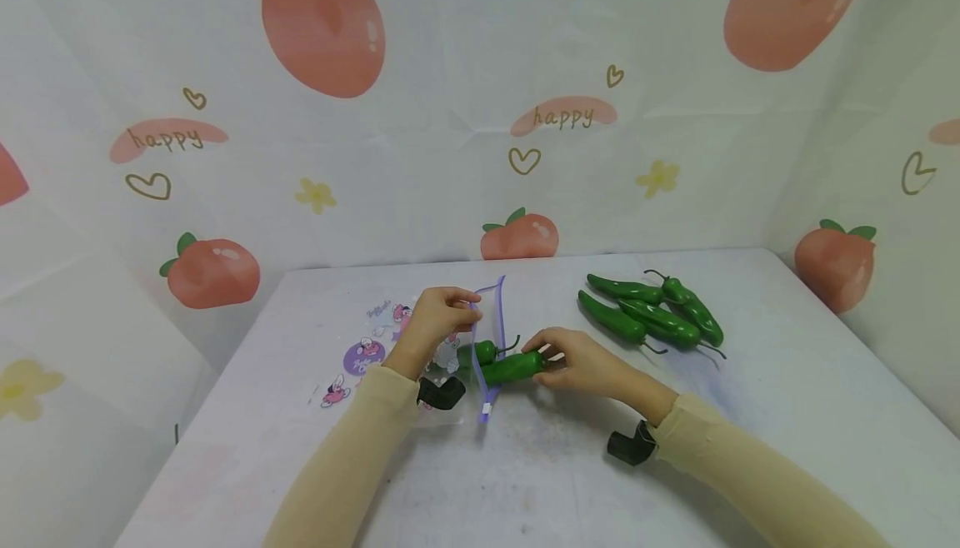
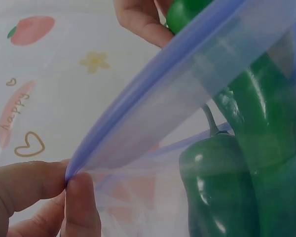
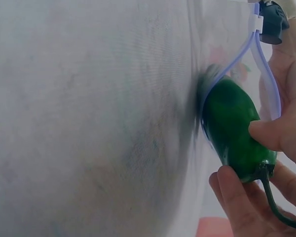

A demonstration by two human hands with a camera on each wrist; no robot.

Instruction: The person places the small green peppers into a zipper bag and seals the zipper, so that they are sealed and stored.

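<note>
A clear zip bag (image 1: 451,408) with a purple rim and pink cartoon prints lies on its side, its mouth facing right. My left hand (image 1: 438,321) pinches the upper edge of that mouth between thumb and fingertips, as the left wrist view shows up close. With my right hand (image 1: 573,358) I grip a green pepper (image 3: 232,126) near its stem end; its other end is inside the bag's mouth. Another green pepper (image 2: 217,182) sits in the bag, its stem poking out through the opening. A white slider (image 1: 487,408) sits at the near end of the zip.
Several more green peppers (image 1: 660,323) lie in a group at the back right of the white table (image 1: 570,481). A cloth backdrop (image 1: 450,140) printed with peaches rises behind the table. Dark camera mounts (image 1: 632,445) hang at both wrists.
</note>
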